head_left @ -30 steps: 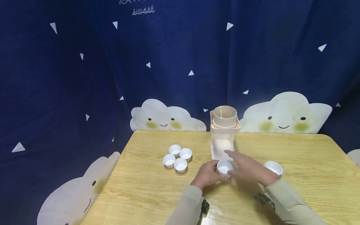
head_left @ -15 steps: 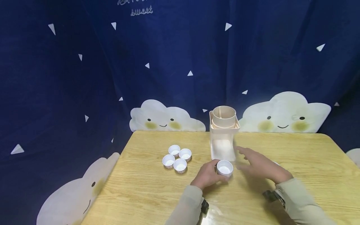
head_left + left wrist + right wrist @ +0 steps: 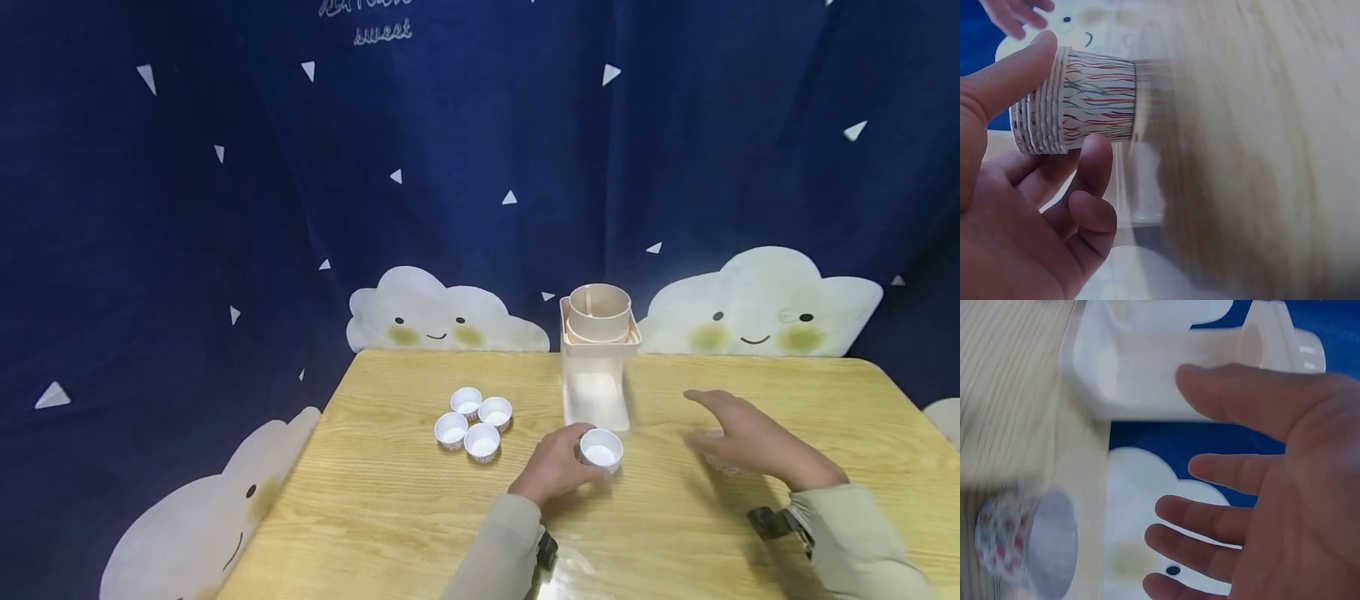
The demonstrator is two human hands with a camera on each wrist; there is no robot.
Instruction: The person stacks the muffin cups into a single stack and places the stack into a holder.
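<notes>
My left hand [image 3: 553, 467] grips a stack of nested paper cups [image 3: 1085, 103], thumb at the rims and fingers curled on the other side. Wavy coloured lines run down the lowest cup, and several rims show above it. In the head view the stack [image 3: 602, 448] stands upright just in front of a cream holder [image 3: 594, 392]. Off to the right, my right hand [image 3: 761, 442] has its fingers extended and holds nothing. Near it a single flower-patterned paper cup [image 3: 1007, 540] stands on the table; in the head view that hand largely covers it.
Several white paper cups [image 3: 482, 442] stand in a tight cluster left of my left hand. The holder carries a round cream tube [image 3: 600, 312] at its top, near the back edge of the wooden table [image 3: 375, 500]. A dark blue curtain [image 3: 450, 125] hangs behind.
My right hand has left the stack and moved right, over to the single cup. My left hand stays in place with the stack.
</notes>
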